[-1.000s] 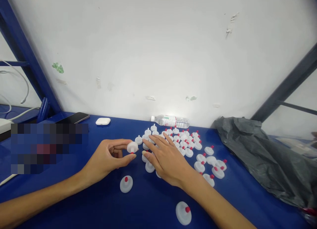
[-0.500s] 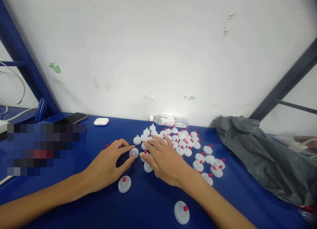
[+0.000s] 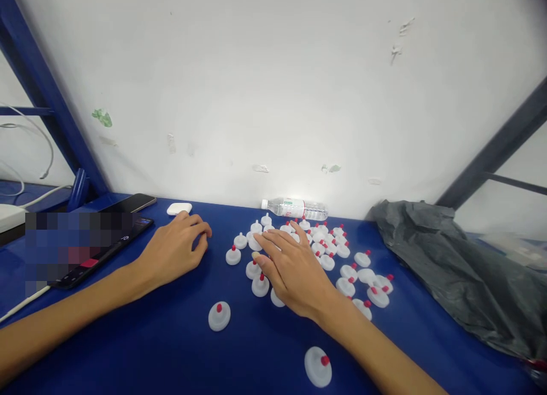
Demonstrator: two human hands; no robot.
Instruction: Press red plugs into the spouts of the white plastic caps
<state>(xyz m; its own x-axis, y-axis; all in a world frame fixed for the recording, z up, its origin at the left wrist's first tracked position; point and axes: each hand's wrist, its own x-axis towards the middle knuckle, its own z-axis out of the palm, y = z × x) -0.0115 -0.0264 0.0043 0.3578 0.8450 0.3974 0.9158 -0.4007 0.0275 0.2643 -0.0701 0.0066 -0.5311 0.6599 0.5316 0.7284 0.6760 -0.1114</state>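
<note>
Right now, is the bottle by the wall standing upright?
No, the bottle lies on its side along the foot of the wall.

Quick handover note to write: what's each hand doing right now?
Left hand: partly open, fingers curled, thumb and forefinger apart; can't tell if the curled fingers hide anything.
Right hand: open, spread over white discs, no grip visible.

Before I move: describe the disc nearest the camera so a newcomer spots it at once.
On the blue table, the right hand spreads over a cluster of white discs. Nearer the camera lies the red-tipped target disc. It sits apart, lower in the picture than every other disc.
</note>
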